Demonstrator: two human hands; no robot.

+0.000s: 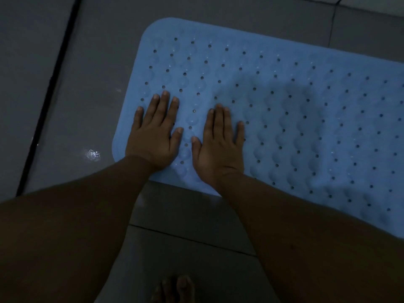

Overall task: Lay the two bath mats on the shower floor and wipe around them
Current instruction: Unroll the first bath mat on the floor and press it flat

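A light blue rubber bath mat (284, 101) with rows of small holes and bumps lies flat on the grey tiled shower floor (91, 88), running off the right edge. My left hand (154, 132) presses flat on the mat's near left corner, fingers straight and slightly spread. Beside it my right hand (219, 143) also lies flat on the mat, fingers straight. Only one mat is in view.
A dark groove (50, 92) runs diagonally along the floor at the left. A small wet glint (93, 154) sits on the tile just left of the mat's corner. My bare toes (175, 289) show at the bottom. Tile joints cross the floor below the mat and at the top right.
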